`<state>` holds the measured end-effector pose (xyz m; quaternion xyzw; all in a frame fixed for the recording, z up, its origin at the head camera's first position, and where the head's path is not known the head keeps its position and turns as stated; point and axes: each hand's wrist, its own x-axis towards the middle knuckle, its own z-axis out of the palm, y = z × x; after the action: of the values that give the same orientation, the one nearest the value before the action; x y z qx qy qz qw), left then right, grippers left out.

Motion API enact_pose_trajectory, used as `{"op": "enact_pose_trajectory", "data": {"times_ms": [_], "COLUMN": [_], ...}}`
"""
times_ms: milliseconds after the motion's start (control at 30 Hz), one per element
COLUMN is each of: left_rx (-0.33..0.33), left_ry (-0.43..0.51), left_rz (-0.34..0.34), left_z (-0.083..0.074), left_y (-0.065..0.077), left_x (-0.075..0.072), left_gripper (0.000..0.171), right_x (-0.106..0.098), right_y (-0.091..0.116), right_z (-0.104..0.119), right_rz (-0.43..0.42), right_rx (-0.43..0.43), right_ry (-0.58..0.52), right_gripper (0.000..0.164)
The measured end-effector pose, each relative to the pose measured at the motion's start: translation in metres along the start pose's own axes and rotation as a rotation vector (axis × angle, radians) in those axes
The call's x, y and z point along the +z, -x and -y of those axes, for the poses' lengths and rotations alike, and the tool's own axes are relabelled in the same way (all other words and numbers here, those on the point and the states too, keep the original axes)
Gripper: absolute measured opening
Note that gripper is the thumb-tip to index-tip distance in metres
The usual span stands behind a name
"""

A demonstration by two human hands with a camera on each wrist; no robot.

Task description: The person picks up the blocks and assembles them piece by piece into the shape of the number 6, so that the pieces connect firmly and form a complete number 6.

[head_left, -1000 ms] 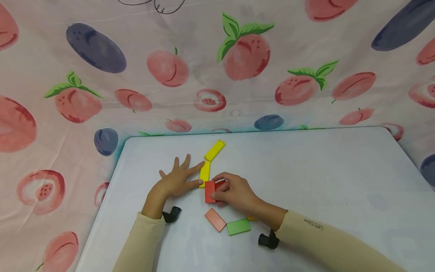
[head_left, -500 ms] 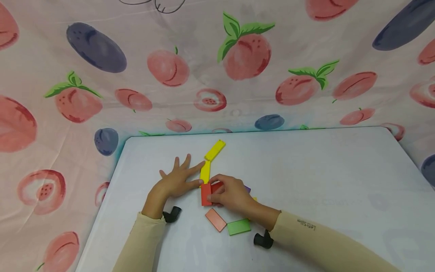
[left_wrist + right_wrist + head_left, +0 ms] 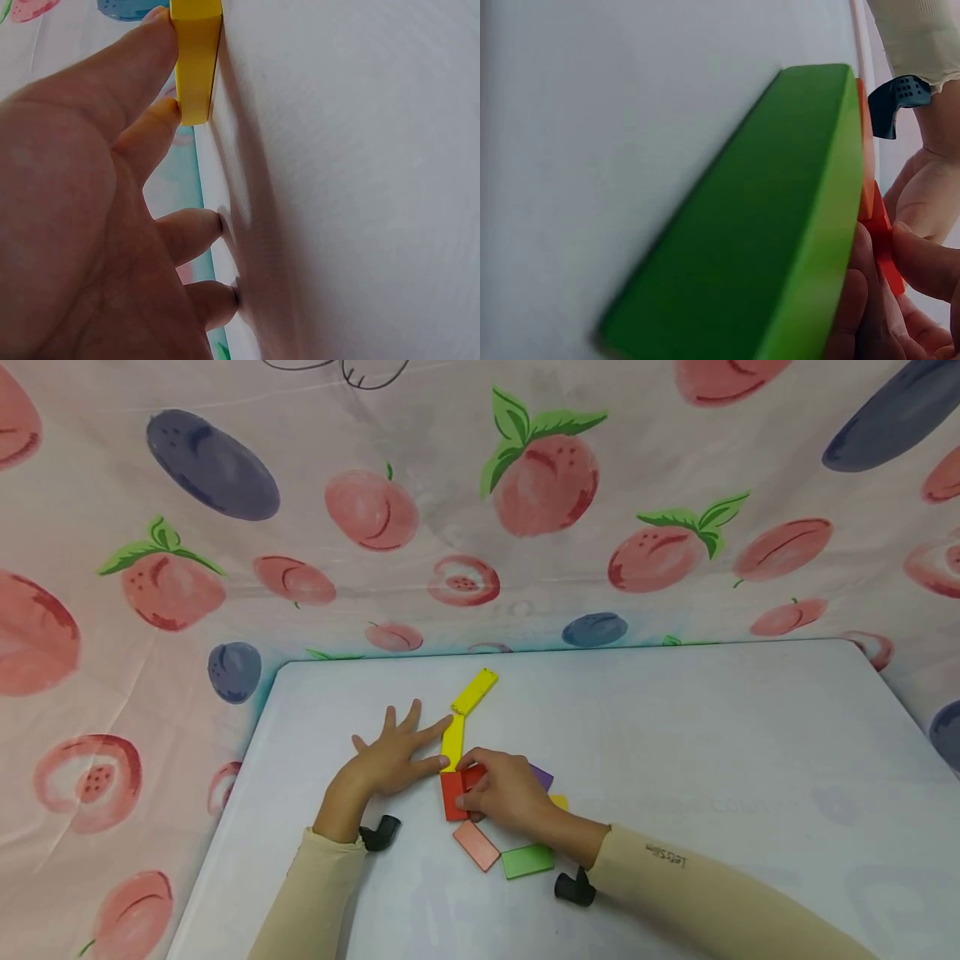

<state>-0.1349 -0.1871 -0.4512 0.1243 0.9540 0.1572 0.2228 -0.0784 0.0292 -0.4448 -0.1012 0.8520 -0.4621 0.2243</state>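
Note:
My right hand (image 3: 517,793) pinches a red block (image 3: 452,797) between thumb and fingers at the lower end of a yellow block (image 3: 452,743). More red (image 3: 472,775) shows between its thumb and index finger. My left hand (image 3: 386,764) lies with fingers spread, its thumb and index fingertips touching that yellow block's left side. In the left wrist view, those two fingertips meet the yellow block (image 3: 196,67) while other fingertips rest on the white surface. A second yellow block (image 3: 475,691) meets the first at an angle. In the right wrist view, the thumb presses the red block (image 3: 885,240).
Below the right hand lie a salmon-pink block (image 3: 476,846) and a green block (image 3: 527,861), corner to corner. A purple block (image 3: 542,777) and a yellow-orange one (image 3: 559,802) show partly past the right hand. Fruit-patterned cloth (image 3: 450,510) rises behind the white table (image 3: 712,735).
My right hand has shifted slightly left and toward the near side with the red block, which now sits under the yellow block's end. More of the purple block shows. The left hand stays put.

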Motion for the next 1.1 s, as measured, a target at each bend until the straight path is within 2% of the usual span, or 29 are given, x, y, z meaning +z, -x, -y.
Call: {"op": "enact_pose_trajectory", "data": {"times_ms": [333,800,1100], "left_rx": [0.012,0.019,0.014], "left_ry": [0.001,0.003,0.006], "left_rz": [0.004,0.004,0.005], "left_z": [0.0015,0.0004,0.0009], "left_y": [-0.0006,0.0020,0.0017], "left_x": [-0.0009,-0.0016,-0.0008], "left_gripper": [0.072,0.071,0.071], "right_x": [0.0036,0.0036,0.0057], "right_y": [-0.0026,-0.0040,-0.0025], "right_z": [0.0008,0.0028,0.0019], "right_rz": [-0.018,-0.001,-0.012], "right_rx": [-0.009,-0.020,-0.051], "right_ry": [0.043,0.116,0.183], "right_gripper": [0.039,0.038,0.037]}}
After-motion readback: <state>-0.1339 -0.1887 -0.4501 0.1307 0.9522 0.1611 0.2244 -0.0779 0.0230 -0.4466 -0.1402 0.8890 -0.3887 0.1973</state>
